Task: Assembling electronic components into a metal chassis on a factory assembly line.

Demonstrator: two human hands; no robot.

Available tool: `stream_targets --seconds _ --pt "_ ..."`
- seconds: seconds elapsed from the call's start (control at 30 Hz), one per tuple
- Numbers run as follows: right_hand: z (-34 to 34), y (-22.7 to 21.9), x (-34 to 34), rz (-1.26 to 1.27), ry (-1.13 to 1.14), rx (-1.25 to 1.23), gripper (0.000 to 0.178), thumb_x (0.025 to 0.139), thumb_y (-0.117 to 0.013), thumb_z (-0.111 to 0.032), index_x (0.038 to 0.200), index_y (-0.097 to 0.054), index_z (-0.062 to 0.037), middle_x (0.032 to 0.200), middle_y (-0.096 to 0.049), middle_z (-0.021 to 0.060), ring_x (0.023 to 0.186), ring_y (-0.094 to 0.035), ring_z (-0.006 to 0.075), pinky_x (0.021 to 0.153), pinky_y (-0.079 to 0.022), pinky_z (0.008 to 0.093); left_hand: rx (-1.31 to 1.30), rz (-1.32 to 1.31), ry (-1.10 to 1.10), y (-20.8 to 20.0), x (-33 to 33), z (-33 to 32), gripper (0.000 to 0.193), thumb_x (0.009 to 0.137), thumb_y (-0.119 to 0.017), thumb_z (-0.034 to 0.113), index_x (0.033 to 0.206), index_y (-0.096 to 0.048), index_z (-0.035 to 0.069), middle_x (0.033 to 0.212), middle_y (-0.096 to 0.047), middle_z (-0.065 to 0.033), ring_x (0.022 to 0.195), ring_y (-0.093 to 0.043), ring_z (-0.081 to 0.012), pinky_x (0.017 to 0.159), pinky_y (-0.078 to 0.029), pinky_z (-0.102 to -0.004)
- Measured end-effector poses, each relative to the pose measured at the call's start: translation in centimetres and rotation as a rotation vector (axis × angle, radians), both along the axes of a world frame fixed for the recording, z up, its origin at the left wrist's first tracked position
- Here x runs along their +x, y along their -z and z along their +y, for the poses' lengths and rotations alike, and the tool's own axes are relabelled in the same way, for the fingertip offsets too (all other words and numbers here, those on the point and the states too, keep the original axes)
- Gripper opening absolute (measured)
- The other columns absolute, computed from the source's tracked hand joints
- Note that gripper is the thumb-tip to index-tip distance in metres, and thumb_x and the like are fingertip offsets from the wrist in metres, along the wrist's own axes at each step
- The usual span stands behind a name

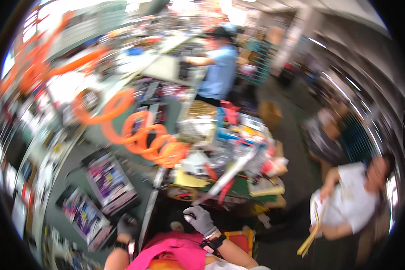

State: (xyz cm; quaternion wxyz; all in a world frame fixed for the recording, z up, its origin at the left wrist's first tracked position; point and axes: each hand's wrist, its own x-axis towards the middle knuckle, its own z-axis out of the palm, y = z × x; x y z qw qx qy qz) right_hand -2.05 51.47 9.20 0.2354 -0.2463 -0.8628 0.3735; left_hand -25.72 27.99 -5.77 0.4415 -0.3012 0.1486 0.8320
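My left hand, in a grey glove, is at the bench's near edge, beside two dark flat packages. Blur hides its fingers. My right hand, also gloved in grey, hangs over the gap right of the bench, with thumb and forefinger apart and nothing seen between them. Both wrists wear dark bands. On the green bench top lie a larger package with a purple and white printed front and a similar package nearer me. A pink garment or cloth covers my front.
A coiled orange hose hangs over the bench. Ahead stands a cluttered table with bags, papers and a long pale strip. A person in blue works beyond. At right, a person in white holds yellowish strips.
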Motion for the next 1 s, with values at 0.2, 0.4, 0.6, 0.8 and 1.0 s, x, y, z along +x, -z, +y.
stream_targets --seconds 0.2,0.4,0.6,0.8,1.0 --pt "-1.1 -0.8 -6.1 -0.007 -0.168 -0.433 0.037 0.076 -0.068 0.001 0.110 -0.053 -0.0023 0.092 -0.066 0.0067 0.082 -0.064 0.0132 0.074 -0.052 0.0272 -0.191 -0.082 0.050 -2.9 1.5 3.1 0.012 0.090 -0.054 0.018 0.081 -0.050 0.013 0.068 -0.050 -0.0012 0.057 -0.045 -0.0139 0.052 -0.042 -0.0268" --pt "-1.9 -1.3 -12.4 0.023 -0.390 -0.502 0.038 0.077 -0.067 0.001 0.112 -0.051 -0.0014 0.096 -0.065 0.0066 0.084 -0.063 0.0120 0.075 -0.052 0.0266 -0.114 -0.068 -0.078 -3.4 1.4 5.1 0.011 0.090 -0.054 0.016 0.080 -0.053 0.012 0.066 -0.050 0.0001 0.056 -0.046 -0.0135 0.052 -0.040 -0.0274" --pt "-0.7 -3.6 -15.2 -0.112 -0.507 -0.361 0.029 0.075 -0.065 0.002 0.103 -0.057 -0.0017 0.100 -0.064 0.0090 0.086 -0.062 0.0124 0.076 -0.051 0.0266 -0.124 -0.070 -0.215 -4.1 1.5 5.8 0.010 0.089 -0.051 0.014 0.079 -0.052 0.010 0.064 -0.049 -0.0006 0.056 -0.047 -0.0139 0.051 -0.040 -0.0278" --pt "0.8 -5.2 -18.6 0.112 -0.594 0.004 0.022 0.072 -0.066 0.002 0.093 -0.065 -0.0015 0.094 -0.058 0.0087 0.075 -0.059 0.0162 0.069 -0.051 0.0266 -0.069 0.015 -0.186 -10.5 1.0 5.4 0.007 0.088 -0.053 0.011 0.082 -0.052 0.011 0.066 -0.051 -0.0006 0.057 -0.047 -0.0141 0.051 -0.041 -0.0276" --pt "0.6 -7.7 -25.7 0.231 -0.630 0.024 0.038 0.071 -0.066 0.004 0.107 -0.058 -0.0021 0.094 -0.060 0.0117 0.083 -0.064 0.0234 0.071 -0.053 0.0322 0.090 0.308 -0.052 -17.4 -3.1 4.9 0.016 0.090 -0.053 0.009 0.105 -0.050 0.013 0.071 -0.049 0.0004 0.062 -0.046 -0.0119 0.055 -0.039 -0.0261"
